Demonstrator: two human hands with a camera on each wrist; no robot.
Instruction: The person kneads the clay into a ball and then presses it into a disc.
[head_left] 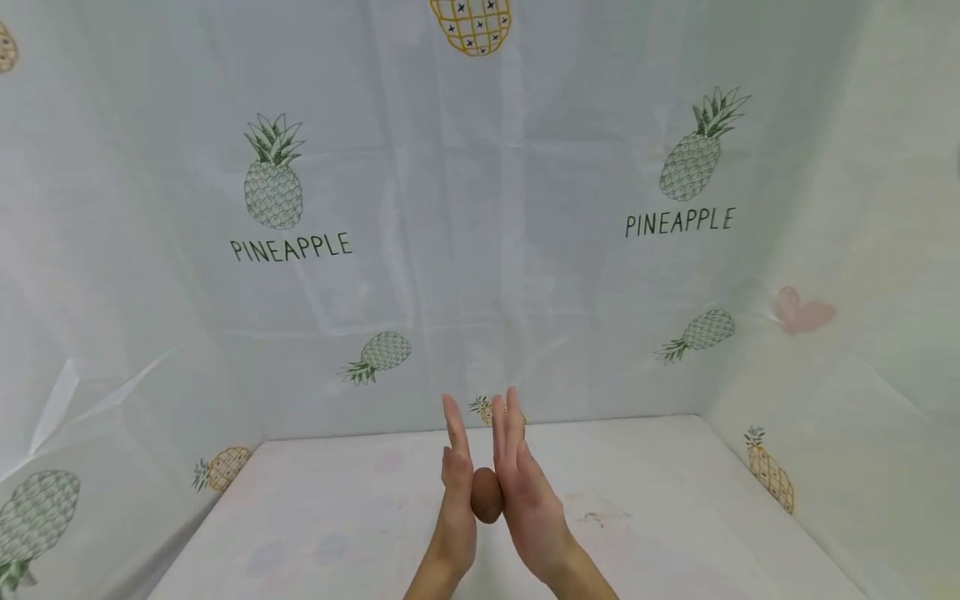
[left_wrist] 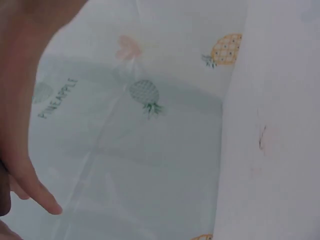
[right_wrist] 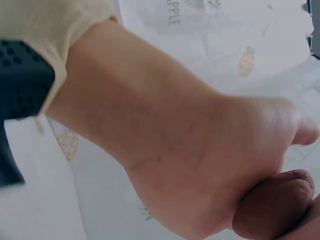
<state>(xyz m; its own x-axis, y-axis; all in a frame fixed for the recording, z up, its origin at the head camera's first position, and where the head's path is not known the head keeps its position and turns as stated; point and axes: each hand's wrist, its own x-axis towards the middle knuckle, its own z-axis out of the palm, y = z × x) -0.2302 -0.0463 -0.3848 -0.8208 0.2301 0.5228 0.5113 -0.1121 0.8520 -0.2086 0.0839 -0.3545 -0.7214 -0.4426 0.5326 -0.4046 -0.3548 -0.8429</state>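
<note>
A brown egg-shaped object [head_left: 487, 496] is sandwiched upright between two palms, above the white table. My left hand [head_left: 456, 500] presses it from the left with straight fingers pointing up and away. From the other side my right hand [head_left: 531, 508] presses with its palm, fingers likewise extended. In the right wrist view, the brown egg-shaped object [right_wrist: 272, 207] touches the base of the right hand [right_wrist: 210, 160]; its near end has a small crease. The left wrist view shows only a dark sliver of it at the left edge, beside part of a hand.
The white table [head_left: 337, 508] has faint coloured smudges and a brownish stain [head_left: 594, 518] right of the hands. Pineapple-printed white sheeting [head_left: 480, 250] encloses the back and both sides. A beige sleeve [right_wrist: 85, 25] and a dark perforated device [right_wrist: 25, 80] sit near the right wrist.
</note>
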